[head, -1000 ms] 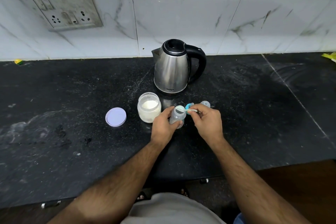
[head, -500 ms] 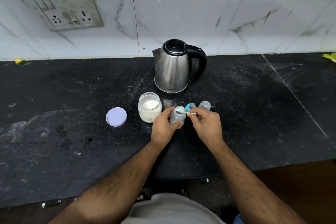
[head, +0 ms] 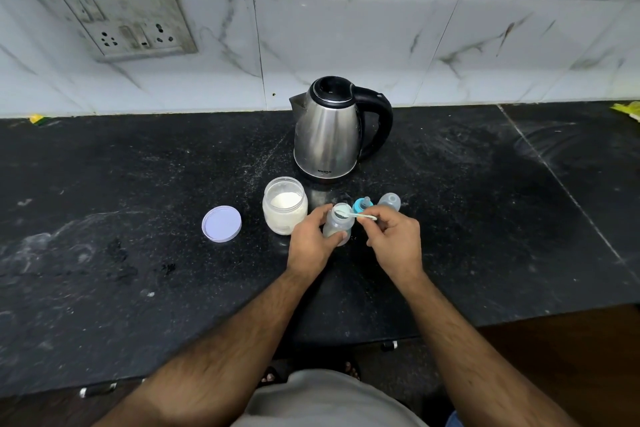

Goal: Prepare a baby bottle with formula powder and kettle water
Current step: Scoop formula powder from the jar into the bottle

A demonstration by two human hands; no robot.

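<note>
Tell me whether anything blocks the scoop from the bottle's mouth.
Nothing visible does. The scoop, held by the right hand, sits right at the open mouth of the bottle, which the left hand steadies.

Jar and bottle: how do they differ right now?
The jar is wider and squatter; the bottle is slimmer. The jar stands free on the counter; the left hand grips the bottle while the right hand holds a scoop over its mouth. Both are uncapped, see-through and upright.
</note>
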